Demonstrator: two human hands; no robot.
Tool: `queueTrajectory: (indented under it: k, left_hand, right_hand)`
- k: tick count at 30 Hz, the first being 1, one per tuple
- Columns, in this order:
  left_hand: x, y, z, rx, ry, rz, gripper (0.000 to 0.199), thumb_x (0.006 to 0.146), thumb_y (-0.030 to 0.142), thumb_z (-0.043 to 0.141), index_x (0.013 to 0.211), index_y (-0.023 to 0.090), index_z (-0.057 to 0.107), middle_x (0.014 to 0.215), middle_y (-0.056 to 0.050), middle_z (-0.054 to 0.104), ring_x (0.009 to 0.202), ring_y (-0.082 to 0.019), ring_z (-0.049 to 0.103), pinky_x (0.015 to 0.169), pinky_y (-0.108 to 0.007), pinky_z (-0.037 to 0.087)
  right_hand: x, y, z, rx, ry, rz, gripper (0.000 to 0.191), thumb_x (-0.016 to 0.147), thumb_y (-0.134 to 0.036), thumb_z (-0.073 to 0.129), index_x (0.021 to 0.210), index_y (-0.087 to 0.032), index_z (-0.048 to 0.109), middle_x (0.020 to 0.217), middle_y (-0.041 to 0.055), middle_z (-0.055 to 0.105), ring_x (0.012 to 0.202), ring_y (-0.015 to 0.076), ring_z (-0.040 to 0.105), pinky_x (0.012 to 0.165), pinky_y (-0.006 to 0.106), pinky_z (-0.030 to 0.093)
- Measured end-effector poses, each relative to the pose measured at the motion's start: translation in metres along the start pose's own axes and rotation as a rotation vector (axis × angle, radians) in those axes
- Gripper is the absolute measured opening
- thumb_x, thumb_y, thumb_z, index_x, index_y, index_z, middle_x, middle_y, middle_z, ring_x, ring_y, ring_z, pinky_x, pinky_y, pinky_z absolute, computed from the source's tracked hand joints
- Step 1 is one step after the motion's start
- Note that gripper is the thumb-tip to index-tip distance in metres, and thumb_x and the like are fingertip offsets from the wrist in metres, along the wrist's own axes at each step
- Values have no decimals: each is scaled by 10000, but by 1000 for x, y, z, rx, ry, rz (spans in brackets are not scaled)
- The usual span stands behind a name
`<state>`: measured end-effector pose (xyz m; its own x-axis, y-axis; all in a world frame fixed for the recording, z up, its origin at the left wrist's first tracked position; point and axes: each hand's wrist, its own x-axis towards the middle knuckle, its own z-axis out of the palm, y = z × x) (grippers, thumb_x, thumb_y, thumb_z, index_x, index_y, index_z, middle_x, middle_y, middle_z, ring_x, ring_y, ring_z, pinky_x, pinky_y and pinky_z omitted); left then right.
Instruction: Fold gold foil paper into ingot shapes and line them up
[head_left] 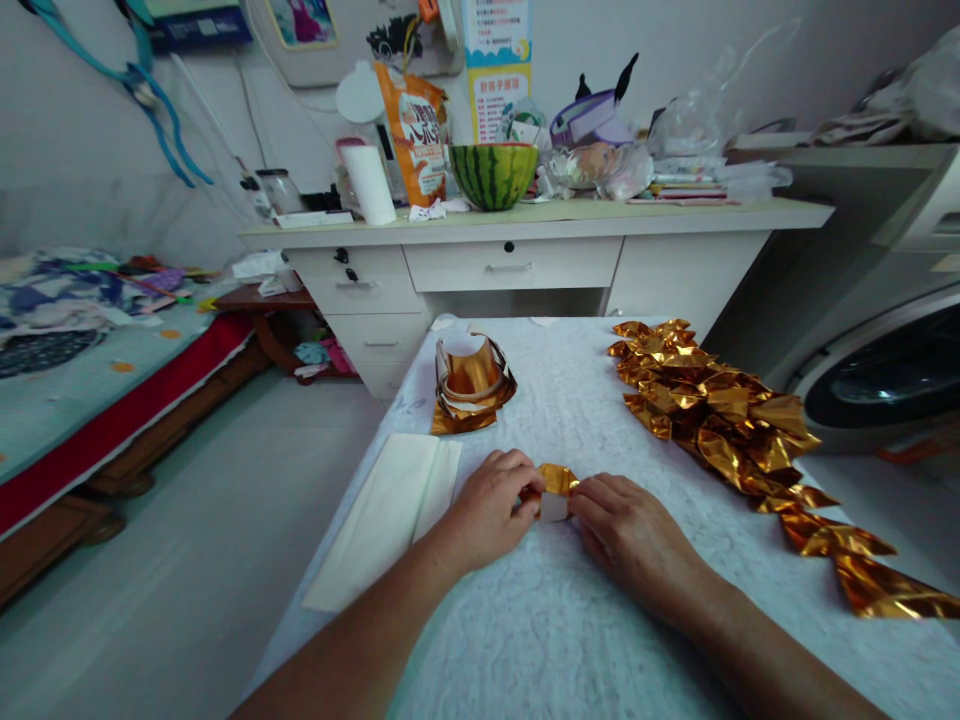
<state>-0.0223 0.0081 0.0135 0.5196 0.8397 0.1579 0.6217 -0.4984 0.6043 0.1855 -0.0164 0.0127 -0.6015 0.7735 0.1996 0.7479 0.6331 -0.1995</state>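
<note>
Between my two hands lies a small piece of gold foil with a whitish lower part, just above the cloth-covered table. My left hand pinches its left end, fingers bent. The right end is under the fingers of my right hand, which are closed together around it. Beyond my left hand stands a roll of gold foil strip. Pale folded paper sheets lie to the left of my left hand. A long heap of twisted gold foil pieces stretches along the table's right side.
The table has a light quilted cover. Behind it a white desk holds half a watermelon, an orange bag and a white paper roll. At the left is a bed; at the right, a washing machine.
</note>
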Motion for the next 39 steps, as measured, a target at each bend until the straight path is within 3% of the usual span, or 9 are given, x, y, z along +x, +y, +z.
queueTrajectory:
  k: [7,10,14,17,22,27,32,39]
  left_hand:
    - [-2,3,-5,35,-60,34,258,698,168,711,942,199,635,1010,-29,601,975,-218,525,889,-338,435]
    - [-1,0,-1,66,-30,19,99,805,157,654,896,195,661,951,-21,621,935,-197,546,846,-317,440]
    - [1,-1,4,83,-4,32,128,894,145,581,857,197,692,881,-17,634,880,-171,570,813,-288,449]
    - [1,0,3,124,-12,40,114,897,161,596,862,196,699,863,-17,638,863,-172,572,797,-286,451]
    - [-1,4,1,191,-36,76,119,906,173,586,889,194,702,828,-19,622,846,-177,557,777,-291,440]
    - [-1,8,-1,213,-84,137,217,926,154,528,1065,216,683,871,-27,604,871,-189,531,774,-301,430]
    - [0,9,-1,212,-130,135,216,928,149,504,955,212,709,838,-33,582,844,-188,523,738,-290,423]
    - [0,4,0,75,-102,72,185,911,136,525,907,200,698,851,-24,597,864,-176,553,757,-274,426]
  right_hand:
    - [0,3,-4,132,25,93,160,907,-99,472,908,-162,618,843,53,625,789,197,554,713,318,438]
    - [0,3,-5,177,19,132,149,898,-104,479,891,-169,613,833,52,612,783,194,548,700,312,436]
    - [1,1,-5,179,11,145,130,877,-108,511,894,-171,624,851,60,610,809,207,545,732,333,442]
    - [2,1,-4,154,-5,139,149,860,-107,549,950,-172,649,893,70,614,842,223,544,761,358,446]
    - [2,4,0,149,-19,141,167,905,-128,531,890,-179,690,849,68,603,817,212,543,732,335,443]
    - [0,6,3,203,-3,128,171,917,-151,540,920,-186,707,868,64,610,832,203,543,742,324,439]
    - [1,9,2,329,13,140,160,911,-164,555,907,-201,711,867,50,624,838,193,553,743,312,435]
    - [2,15,0,397,40,221,172,914,-145,527,862,-193,683,821,44,616,790,185,554,715,304,426]
